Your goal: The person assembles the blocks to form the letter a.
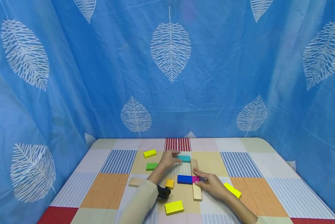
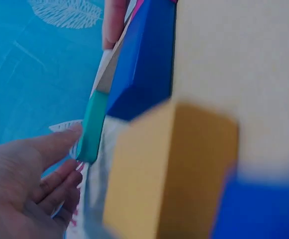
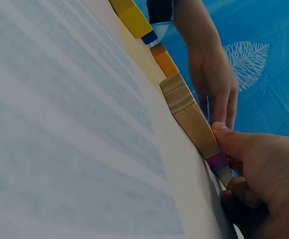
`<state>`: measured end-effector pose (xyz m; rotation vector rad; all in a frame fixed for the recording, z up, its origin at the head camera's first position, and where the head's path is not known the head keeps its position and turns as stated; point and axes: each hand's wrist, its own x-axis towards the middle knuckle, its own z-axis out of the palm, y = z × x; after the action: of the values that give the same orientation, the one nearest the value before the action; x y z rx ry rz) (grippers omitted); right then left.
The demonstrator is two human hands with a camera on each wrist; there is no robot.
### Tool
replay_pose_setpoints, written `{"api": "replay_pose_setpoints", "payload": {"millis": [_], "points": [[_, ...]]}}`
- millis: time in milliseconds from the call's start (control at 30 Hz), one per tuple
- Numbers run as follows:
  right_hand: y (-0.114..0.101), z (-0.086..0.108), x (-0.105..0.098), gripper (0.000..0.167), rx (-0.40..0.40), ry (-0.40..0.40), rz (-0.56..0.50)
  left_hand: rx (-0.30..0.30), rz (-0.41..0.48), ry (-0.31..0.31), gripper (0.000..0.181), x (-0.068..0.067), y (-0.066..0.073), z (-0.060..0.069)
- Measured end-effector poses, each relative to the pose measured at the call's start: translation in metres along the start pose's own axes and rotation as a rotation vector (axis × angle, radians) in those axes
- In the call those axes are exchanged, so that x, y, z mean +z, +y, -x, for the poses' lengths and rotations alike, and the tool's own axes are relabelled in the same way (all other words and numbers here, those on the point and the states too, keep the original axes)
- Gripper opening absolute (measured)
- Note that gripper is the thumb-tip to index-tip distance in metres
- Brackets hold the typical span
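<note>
My left hand (image 1: pixel 168 158) is at the left end of a teal block (image 1: pixel 184 159). Its thumb touches that end in the left wrist view, while the other fingers are loosely bent beside it. My right hand (image 1: pixel 212 185) rests over a row formed by a far wooden block (image 1: pixel 194 165), a magenta block (image 1: pixel 195 179) and a near wooden block (image 1: pixel 197 192). Its index finger lies on the far wooden block, and its thumb is near the magenta one. A blue block (image 1: pixel 184 179) abuts the magenta block's left side. Part of the row is hidden under the right hand.
Around the hands lie an orange block (image 1: pixel 169 184), a green block (image 1: pixel 151 166), a wooden block (image 1: pixel 135 182) and several yellow blocks (image 1: pixel 174 207). A dark device (image 1: pixel 164 192) sits on the left wrist. Blue curtain (image 1: pixel 170 102) encloses the checked tablecloth (image 1: pixel 104 194).
</note>
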<state>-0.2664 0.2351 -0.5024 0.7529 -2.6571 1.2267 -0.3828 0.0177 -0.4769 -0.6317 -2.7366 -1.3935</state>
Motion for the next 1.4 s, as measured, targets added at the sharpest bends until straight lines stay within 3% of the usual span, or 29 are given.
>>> {"api": "replay_pose_setpoints", "payload": {"millis": [133,300,400,533,633,733,933,1067,1133,1267,1400], "points": [[0.0,-0.001,0.0,0.051,0.0,-0.007,0.012,-0.002,0.032,0.057,0.035,-0.022,-0.003,0.002],[-0.001,-0.002,-0.002,0.05,-0.008,0.016,0.041,0.026,0.034,0.21,0.037,-0.057,-0.017,0.002],[-0.002,-0.002,-0.004,0.05,-0.008,0.024,0.04,-0.008,0.04,0.29,0.037,-0.076,-0.031,0.004],[-0.001,-0.001,-0.003,0.05,0.007,0.016,0.022,-0.124,0.06,0.282,0.039,-0.089,-0.051,0.012],[0.0,0.0,-0.001,0.05,0.013,0.006,0.0,-0.209,0.085,0.221,0.042,-0.09,-0.06,0.019],[-0.001,0.001,0.0,0.05,0.012,0.002,-0.018,-0.245,0.073,0.18,0.043,-0.088,-0.065,0.024],[-0.002,0.001,0.001,0.05,0.024,-0.008,-0.044,-0.171,-0.026,0.187,0.039,-0.089,-0.07,0.025],[-0.003,0.001,0.001,0.049,0.014,-0.005,-0.073,-0.156,-0.041,0.197,0.038,-0.089,-0.068,0.025],[-0.003,0.001,0.001,0.048,0.011,-0.003,-0.075,-0.171,0.008,0.198,0.04,-0.086,-0.065,0.025],[-0.003,0.001,0.0,0.048,0.014,-0.001,-0.061,-0.145,0.079,0.185,0.042,-0.074,-0.051,0.021],[-0.002,0.002,0.0,0.048,0.008,0.005,-0.055,-0.037,-0.002,0.13,0.04,-0.059,-0.034,0.018]]}}
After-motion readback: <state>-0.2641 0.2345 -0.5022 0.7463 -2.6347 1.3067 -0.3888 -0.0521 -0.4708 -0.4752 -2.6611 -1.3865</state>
